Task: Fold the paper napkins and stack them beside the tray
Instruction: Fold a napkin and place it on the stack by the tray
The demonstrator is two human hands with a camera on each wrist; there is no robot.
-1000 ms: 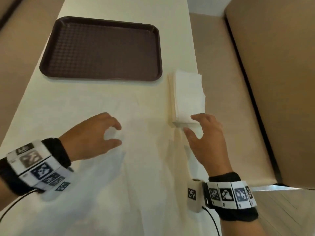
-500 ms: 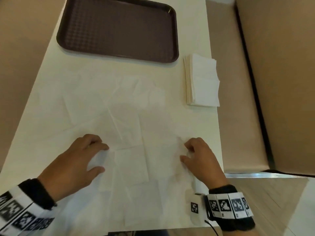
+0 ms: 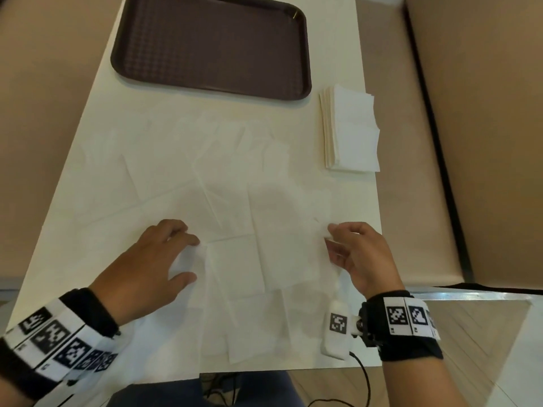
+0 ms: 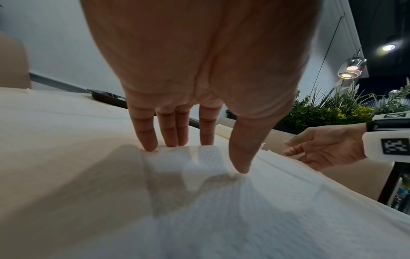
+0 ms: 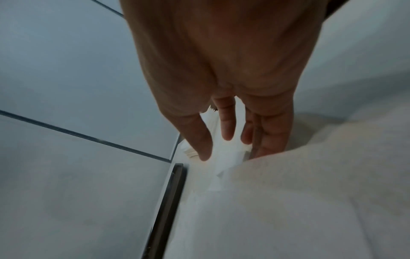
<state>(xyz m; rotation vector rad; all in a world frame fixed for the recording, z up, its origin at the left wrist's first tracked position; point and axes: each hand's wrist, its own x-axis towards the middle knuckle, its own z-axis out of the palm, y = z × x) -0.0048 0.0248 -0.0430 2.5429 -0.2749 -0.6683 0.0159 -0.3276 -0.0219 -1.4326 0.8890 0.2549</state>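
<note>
A dark brown tray (image 3: 210, 45) sits at the far end of the white table. Right of it lies a stack of folded white napkins (image 3: 352, 130). Several unfolded napkins are spread over the near half of the table, and the top napkin (image 3: 264, 248) lies between my hands. My left hand (image 3: 192, 259) rests its straight fingertips and thumb on that napkin's left edge (image 4: 199, 157). My right hand (image 3: 330, 237) pinches the napkin's right edge, which shows white between thumb and fingers in the right wrist view (image 5: 224, 163) and is slightly lifted.
The table's right edge (image 3: 373, 201) runs close to my right hand and the stack. Tan bench seats (image 3: 411, 201) flank the table on both sides. A cable (image 3: 364, 377) hangs from my right wristband past the near table edge.
My right hand left the folded stack and came back toward me. Both hands settled at the sides of the near napkin. The right fingers now pinch and lift its edge.
</note>
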